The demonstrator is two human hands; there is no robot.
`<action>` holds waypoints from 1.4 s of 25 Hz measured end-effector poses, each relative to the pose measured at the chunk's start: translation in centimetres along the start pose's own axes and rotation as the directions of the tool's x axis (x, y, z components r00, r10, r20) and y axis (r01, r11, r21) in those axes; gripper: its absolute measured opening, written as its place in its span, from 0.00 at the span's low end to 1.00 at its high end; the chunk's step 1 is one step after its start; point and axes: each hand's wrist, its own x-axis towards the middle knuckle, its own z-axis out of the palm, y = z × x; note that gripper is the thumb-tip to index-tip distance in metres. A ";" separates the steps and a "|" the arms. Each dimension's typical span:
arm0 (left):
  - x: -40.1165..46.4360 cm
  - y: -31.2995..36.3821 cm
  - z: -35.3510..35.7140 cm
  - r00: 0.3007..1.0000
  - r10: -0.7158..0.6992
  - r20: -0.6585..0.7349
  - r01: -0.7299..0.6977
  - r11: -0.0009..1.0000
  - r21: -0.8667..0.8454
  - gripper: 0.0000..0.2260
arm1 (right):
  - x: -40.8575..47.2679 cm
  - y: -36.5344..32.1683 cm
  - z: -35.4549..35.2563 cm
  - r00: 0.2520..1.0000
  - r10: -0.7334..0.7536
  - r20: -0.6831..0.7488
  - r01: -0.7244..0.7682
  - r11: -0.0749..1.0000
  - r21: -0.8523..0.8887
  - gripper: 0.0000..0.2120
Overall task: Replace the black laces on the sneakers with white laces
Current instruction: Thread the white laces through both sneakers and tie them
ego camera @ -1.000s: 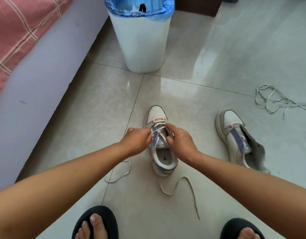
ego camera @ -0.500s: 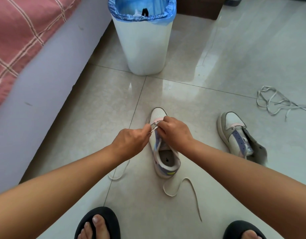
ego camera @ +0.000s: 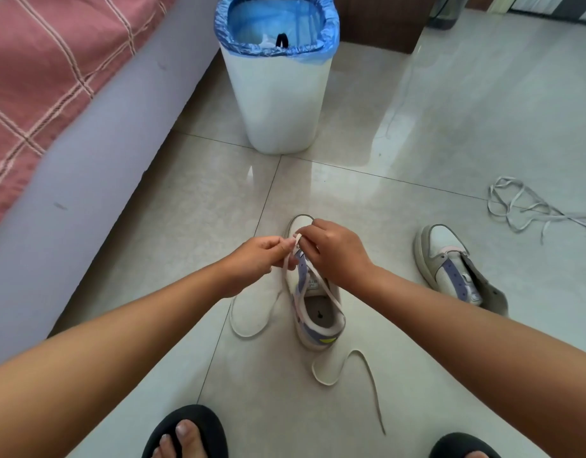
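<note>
A white sneaker with lilac eyelet strips [ego camera: 318, 312] stands on the tiled floor in front of me, toe pointing away. My left hand [ego camera: 255, 256] pinches one strand of a white lace [ego camera: 347, 368] near the toe end of the eyelets. My right hand [ego camera: 334, 252] grips the lace over the front eyelets and hides them. One loose end loops on the floor to the left of the shoe, the other trails toward my right foot. A second sneaker [ego camera: 450, 262] lies unlaced to the right, its tongue flopped open.
A white bin with a blue liner [ego camera: 278, 94] stands beyond the shoe. A bed edge with a pink checked cover [ego camera: 70, 143] runs along the left. Another lace [ego camera: 522, 209] lies tangled at the far right. My sandalled feet [ego camera: 185, 434] sit at the bottom.
Both hands moved from the middle eyelets up to the toe end of the shoe, drawing the lace with them. The loop on the left floor has grown larger.
</note>
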 end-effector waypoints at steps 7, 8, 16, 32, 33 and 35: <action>-1.3 1.6 -2.6 0.991 0.013 0.132 0.000 0.995 -0.099 0.12 | 1.1 -0.1 -1.3 0.780 0.524 0.343 -0.620 0.723 0.305 0.12; -1.4 1.6 -3.0 0.991 0.000 0.136 0.013 0.995 -0.095 0.12 | 1.4 0.2 -1.3 0.706 0.615 0.350 -0.708 0.596 0.381 0.12; -2.7 -4.8 -9.2 0.949 -0.301 0.094 0.306 0.951 -0.042 0.12 | 1.1 4.7 -1.6 0.114 0.830 0.546 -0.787 -0.260 0.560 0.10; -3.1 -6.0 -9.1 0.867 -0.407 0.287 0.346 0.907 0.238 0.08 | 4.2 -1.2 -1.7 0.772 0.271 0.575 -0.578 0.678 0.455 0.08; -2.7 -5.1 -7.8 0.861 -0.380 0.338 0.325 0.922 0.209 0.07 | 4.2 -1.5 -1.6 0.762 0.220 0.609 -0.561 0.695 0.450 0.10; -1.6 -3.8 -5.5 0.888 -0.307 0.344 0.305 0.950 0.061 0.06 | 4.3 -1.0 -2.0 0.762 0.276 0.586 -0.594 0.657 0.463 0.12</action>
